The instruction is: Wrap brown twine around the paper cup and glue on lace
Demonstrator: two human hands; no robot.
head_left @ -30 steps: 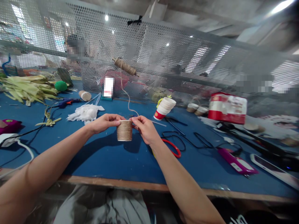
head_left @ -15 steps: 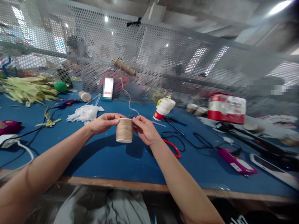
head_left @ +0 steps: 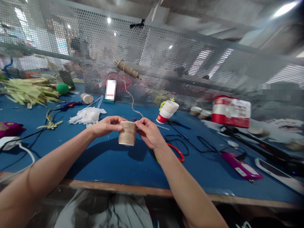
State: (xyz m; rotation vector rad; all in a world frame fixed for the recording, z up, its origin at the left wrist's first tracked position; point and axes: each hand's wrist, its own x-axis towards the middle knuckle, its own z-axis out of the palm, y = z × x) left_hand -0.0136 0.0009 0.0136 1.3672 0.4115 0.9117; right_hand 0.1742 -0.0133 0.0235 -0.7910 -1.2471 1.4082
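Observation:
A paper cup (head_left: pixel 127 134) wrapped in brown twine is held above the blue table, its pale rim up and slightly tilted. My left hand (head_left: pixel 108 125) grips it from the left, thumb near the rim and fingers behind. My right hand (head_left: pixel 149 132) is closed at the right side of the rim, pinching the twine (head_left: pixel 130 95) against the cup; its other fingers are partly hidden. From there the loose strand climbs to a twine spool (head_left: pixel 127 69) mounted on a rod by the mesh screen.
Stacked white paper cups (head_left: pixel 167 111) tilt behind my right hand. White tissue (head_left: pixel 87 116), a blue glue gun (head_left: pixel 69 105) and corn husks (head_left: pixel 28 90) lie to the left. Rightward are red-handled scissors (head_left: pixel 179 153), black cables, a purple device (head_left: pixel 241 166) and a red-white package (head_left: pixel 231 111).
The cup and both hands hold nearly the same pose. The rim tips slightly, and the whole view shifts a little.

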